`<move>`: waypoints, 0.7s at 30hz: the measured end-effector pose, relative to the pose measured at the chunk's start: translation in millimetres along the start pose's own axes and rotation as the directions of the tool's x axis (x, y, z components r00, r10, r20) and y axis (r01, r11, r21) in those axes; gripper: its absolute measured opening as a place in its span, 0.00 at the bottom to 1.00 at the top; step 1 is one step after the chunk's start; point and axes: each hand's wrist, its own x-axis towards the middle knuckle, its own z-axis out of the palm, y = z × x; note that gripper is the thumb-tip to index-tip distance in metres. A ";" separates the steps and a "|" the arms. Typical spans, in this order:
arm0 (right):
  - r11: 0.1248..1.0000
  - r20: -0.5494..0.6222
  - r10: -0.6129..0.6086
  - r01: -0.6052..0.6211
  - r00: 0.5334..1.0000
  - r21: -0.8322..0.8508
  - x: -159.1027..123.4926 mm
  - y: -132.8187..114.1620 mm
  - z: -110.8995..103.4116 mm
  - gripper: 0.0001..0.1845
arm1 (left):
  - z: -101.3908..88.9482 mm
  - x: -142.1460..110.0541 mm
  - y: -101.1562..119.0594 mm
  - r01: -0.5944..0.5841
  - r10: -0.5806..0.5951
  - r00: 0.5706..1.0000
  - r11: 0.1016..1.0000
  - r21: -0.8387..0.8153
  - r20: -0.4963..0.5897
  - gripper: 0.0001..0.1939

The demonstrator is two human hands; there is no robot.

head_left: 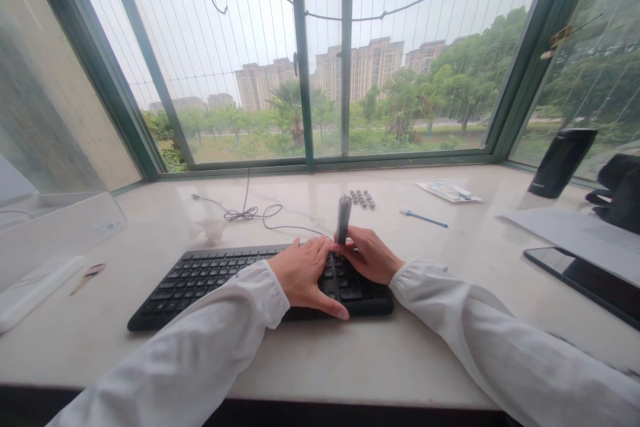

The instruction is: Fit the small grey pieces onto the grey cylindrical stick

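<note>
A black keyboard (200, 280) lies on the white counter, its left end nearer to me. My left hand (303, 273) rests palm down across its right part, fingers stretched forward and thumb spread out. Close beside those fingertips, my right hand (367, 253) is closed round the lower end of a slim dark grey tool (344, 217), which stands upright over the back of the keyboard's right end. The tool's lower tip is hidden by my fingers. Behind the tool, several small grey keycaps (363, 199) sit in rows.
A thin cable (245, 213) lies coiled behind the keyboard. To the right are a blue stick-like brush (425, 218), a clear packet (447, 192), a phone (575, 267), paper (575, 233) and a black upright case (563, 163). A key (89, 275) and a white box (75, 220) lie left.
</note>
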 end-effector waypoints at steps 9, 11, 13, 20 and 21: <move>0.994 -0.046 0.053 -0.048 0.998 0.094 2.6 3.8 3.1 0.12 | -0.7 -1.1 1.4 -0.014 0.016 0.999 0.998 0.069 -0.030 0.63; 0.995 -0.039 0.065 -0.061 0.997 0.084 5.4 2.8 2.5 0.12 | -0.5 -1.1 1.5 -0.014 0.016 0.999 0.997 0.071 -0.032 0.63; 0.988 -0.072 0.105 -0.095 0.992 0.125 9.6 -0.2 -0.5 0.12 | 0.0 -0.9 1.0 -0.015 0.017 0.999 0.998 0.064 -0.033 0.64; 0.955 -0.194 0.263 -0.227 0.945 0.189 18.2 -3.4 -13.5 0.13 | 1.7 0.2 -1.0 0.009 -0.008 1.000 0.998 0.069 -0.015 0.67; 0.946 -0.176 0.300 -0.268 0.938 0.181 17.5 -1.2 -12.2 0.13 | 1.8 0.3 -1.2 0.005 -0.003 1.000 0.997 0.071 -0.021 0.66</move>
